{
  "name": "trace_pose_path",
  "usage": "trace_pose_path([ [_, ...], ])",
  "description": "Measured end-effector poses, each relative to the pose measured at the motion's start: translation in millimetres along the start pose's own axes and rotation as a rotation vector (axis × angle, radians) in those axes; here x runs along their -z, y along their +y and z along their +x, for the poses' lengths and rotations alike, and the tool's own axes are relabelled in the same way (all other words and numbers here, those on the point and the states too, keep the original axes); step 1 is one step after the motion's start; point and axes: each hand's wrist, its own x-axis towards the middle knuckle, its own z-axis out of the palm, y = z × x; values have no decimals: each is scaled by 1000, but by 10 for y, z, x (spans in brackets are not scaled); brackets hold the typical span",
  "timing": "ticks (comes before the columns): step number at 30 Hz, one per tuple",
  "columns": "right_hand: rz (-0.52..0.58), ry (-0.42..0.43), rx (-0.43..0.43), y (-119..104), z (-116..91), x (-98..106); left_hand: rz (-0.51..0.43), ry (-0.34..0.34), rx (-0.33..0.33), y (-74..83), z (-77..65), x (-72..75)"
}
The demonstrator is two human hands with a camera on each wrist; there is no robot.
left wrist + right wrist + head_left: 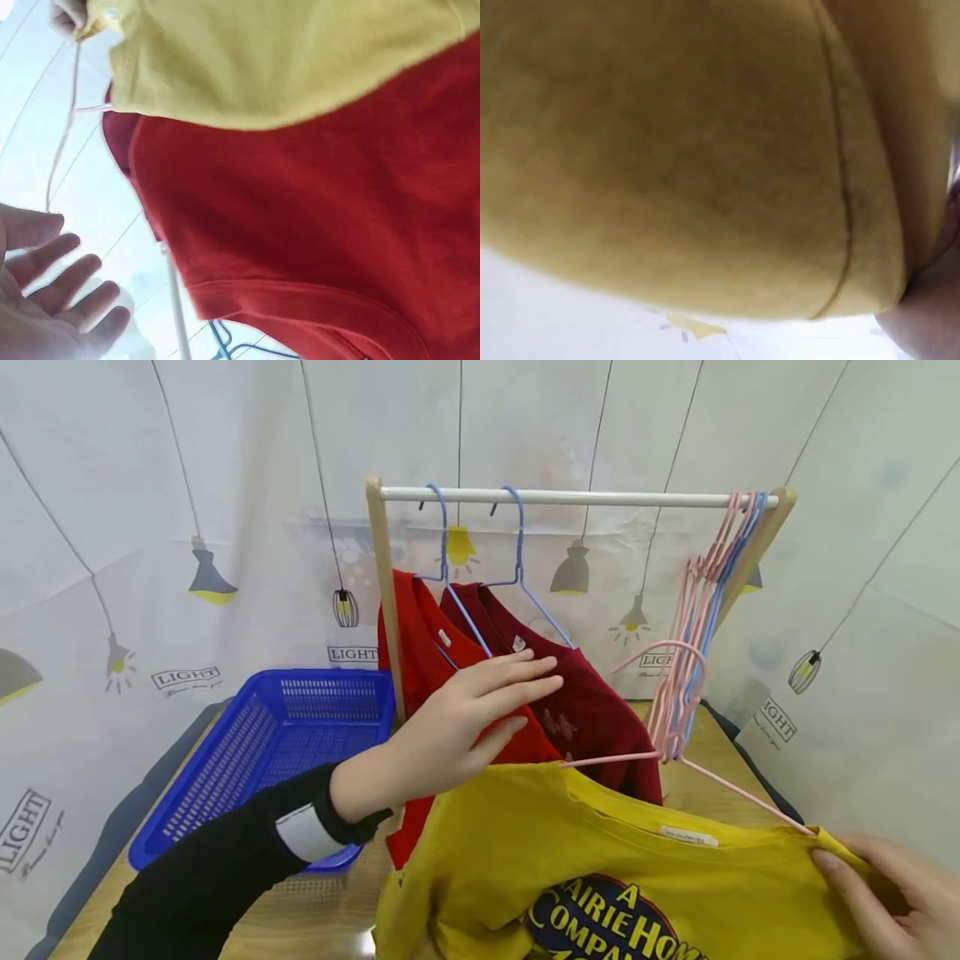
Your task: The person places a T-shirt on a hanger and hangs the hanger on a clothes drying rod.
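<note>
A yellow T-shirt (487,835) with dark printed lettering hangs in front of me, a pink hanger (738,791) inside its neckline. The hanger's hook stands up above the collar, away from the rail. At the shirt's right shoulder, my right hand (892,897) pinches the fabric by the hanger's end; yellow cloth fills most of the right wrist view. My left hand (465,714) is raised above the other shoulder with its fingers extended and holds nothing. Behind it hang a red shirt (415,635) and a maroon shirt (600,710) on blue hangers.
A rack with a white rail (615,497) and wooden posts stands on the wooden table (300,918). Several pink and blue hangers (720,577) crowd its right end. To the left sits a blue plastic basket (202,785). A printed curtain (255,460) surrounds the table.
</note>
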Motion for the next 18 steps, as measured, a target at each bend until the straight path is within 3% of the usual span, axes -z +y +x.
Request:
trace_pose_path([
  [6,55,15,30,67,20,18,211,-176,-67,-36,215,-139],
  [11,97,42,78,87,49,22,252,-324,-60,-64,357,-213],
  [14,103,47,95,94,60,21,252,-353,-64,-94,378,-249],
  [18,107,64,91,103,57,24,243,-334,-100,-126,352,-291],
])
